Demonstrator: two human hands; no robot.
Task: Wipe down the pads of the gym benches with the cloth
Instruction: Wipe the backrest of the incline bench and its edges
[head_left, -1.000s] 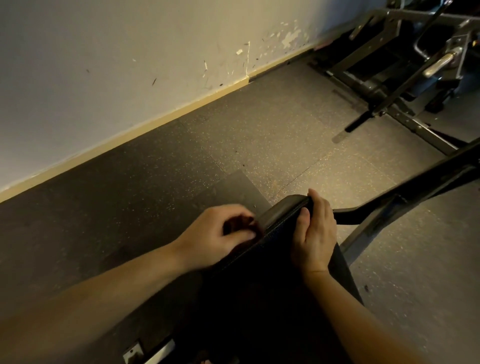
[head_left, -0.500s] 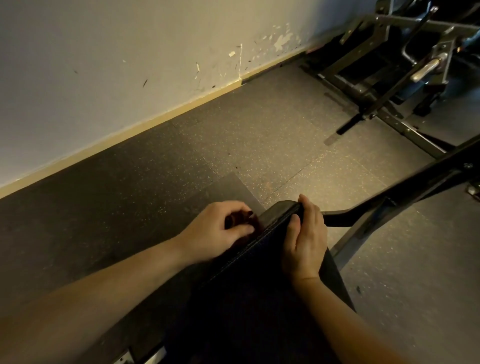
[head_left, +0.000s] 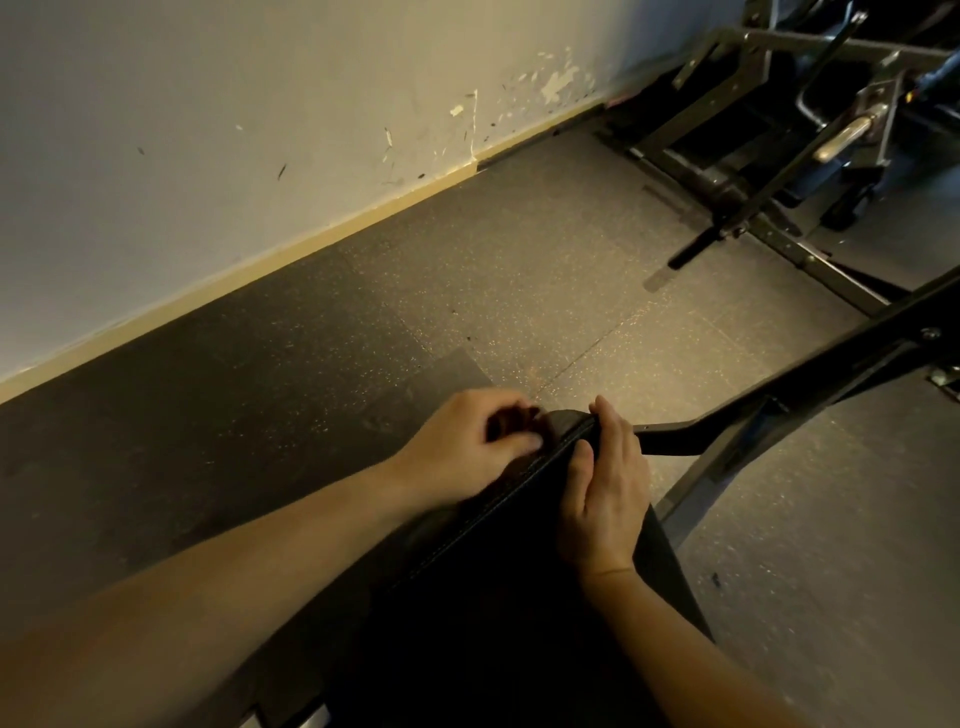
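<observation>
A black bench pad runs away from me, and its rounded far end lies between my hands. My left hand sits against the pad's left side edge. Its fingers are curled round a small dark wad, apparently the cloth, which is mostly hidden in the hand. My right hand lies on the pad's top right corner with its fingers straight along the end and the thumb on the stitched seam.
The bench's black steel frame slants off to the right. A gym machine with a chrome handle stands at the back right. A scuffed wall with a cream skirting board runs along the left. Speckled rubber flooring lies between.
My left hand has slid along the pad's side edge towards its far end. My right hand keeps its place on the corner. The view has shifted slightly.
</observation>
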